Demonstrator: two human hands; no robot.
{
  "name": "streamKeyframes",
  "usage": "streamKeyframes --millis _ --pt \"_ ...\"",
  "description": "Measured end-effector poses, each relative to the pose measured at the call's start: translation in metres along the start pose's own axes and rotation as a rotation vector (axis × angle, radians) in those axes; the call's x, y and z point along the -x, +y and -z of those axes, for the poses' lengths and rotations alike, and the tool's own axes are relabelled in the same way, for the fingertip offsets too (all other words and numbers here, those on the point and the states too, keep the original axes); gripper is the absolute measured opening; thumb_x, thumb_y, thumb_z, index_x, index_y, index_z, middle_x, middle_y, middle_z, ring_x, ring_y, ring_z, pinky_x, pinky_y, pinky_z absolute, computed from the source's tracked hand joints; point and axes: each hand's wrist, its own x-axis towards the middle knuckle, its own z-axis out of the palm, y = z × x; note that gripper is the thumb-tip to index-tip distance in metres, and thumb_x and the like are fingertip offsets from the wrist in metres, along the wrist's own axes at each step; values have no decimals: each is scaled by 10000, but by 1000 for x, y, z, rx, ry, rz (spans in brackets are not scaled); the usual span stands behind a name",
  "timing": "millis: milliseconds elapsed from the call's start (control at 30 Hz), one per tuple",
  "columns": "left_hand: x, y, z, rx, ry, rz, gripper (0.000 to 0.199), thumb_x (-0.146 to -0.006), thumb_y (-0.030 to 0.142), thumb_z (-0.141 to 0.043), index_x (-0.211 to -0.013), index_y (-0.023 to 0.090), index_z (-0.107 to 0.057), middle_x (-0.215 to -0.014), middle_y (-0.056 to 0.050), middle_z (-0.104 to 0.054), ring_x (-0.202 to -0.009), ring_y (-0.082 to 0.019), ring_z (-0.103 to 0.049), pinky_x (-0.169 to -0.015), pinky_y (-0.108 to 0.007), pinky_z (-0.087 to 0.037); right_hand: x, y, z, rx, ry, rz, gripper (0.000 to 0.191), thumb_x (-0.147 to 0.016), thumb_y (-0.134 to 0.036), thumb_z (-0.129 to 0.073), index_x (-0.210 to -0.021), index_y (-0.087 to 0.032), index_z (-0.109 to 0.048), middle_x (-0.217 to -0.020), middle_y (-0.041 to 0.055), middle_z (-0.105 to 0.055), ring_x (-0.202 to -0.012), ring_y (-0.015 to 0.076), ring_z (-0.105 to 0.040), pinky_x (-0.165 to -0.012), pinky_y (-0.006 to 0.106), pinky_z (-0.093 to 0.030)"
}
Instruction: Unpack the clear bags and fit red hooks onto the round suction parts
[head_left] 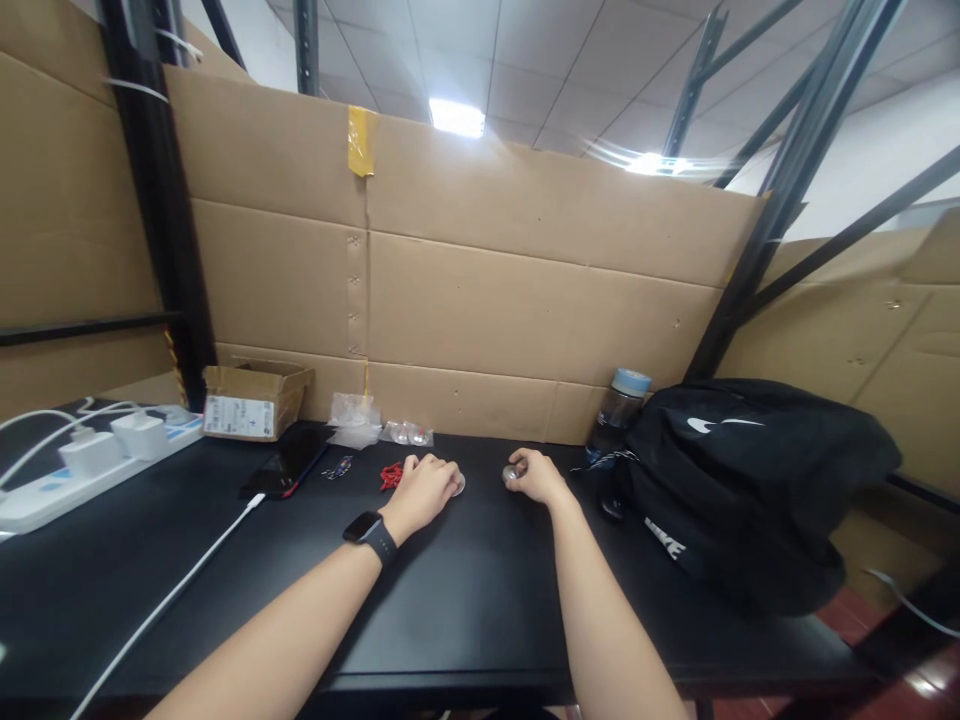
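My left hand (426, 492), with a dark smartwatch on its wrist, rests low over the black table. Its fingers are curled onto a small shiny round disc (460, 486), which the fingertips partly hide. To the right, my right hand (537, 476) pinches another small round disc (511, 474), silvery or clear, at its edge. Both discs are at table level, a short way apart. Just left of my left hand lies a small heap of red pieces (391, 476), too small to name. Farther left are small dark and metallic bits (339, 468).
Clear plastic bags (354, 418) and a small packet (407, 433) lie by the cardboard wall (480, 300). An open cardboard box (255, 400), a phone (289, 462) on a white cable and a power strip (112, 480) are left. A bottle (615, 415) and black bag (750, 490) stand right.
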Motion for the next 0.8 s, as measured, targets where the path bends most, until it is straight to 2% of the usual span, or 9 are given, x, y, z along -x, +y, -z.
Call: streamKeyframes --millis 200,333,567,800 --pt "0 0 -2 28 0 7 123 -941 199 -501 -894 222 -612 -941 -43 -713 -994 -241 -537 -844 -384 -252 0 0 2 -10 35 6 315 -741 -284 -731 -1051 -240 -699 -968 38 -744 -914 187 -696 -790 258 -487" --pt "0 0 -3 35 -19 -13 140 -935 161 -482 -911 222 -605 -944 -39 -712 -977 -234 -540 -823 -376 -259 -1 2 0 -7 30 9 182 -731 -258 -735 -909 -221 -736 -935 47 -760 -904 202 -706 -789 263 -495" --pt "1 -1 0 74 -71 -83 168 -941 138 -443 -978 229 -579 -973 -37 -693 -940 -211 -556 -818 -343 -303 -2 1 0 8 34 25 133 -725 -287 -761 -840 -221 -765 -925 61 -772 -907 218 -715 -808 277 -505" --pt "-1 -2 5 172 7 -90 161 -935 125 -427 -989 233 -532 -916 -18 -651 -858 -186 -596 -791 -308 -367 -2 2 1 5 30 21 142 -746 -277 -753 -877 -226 -778 -920 59 -775 -904 215 -719 -798 276 -511"
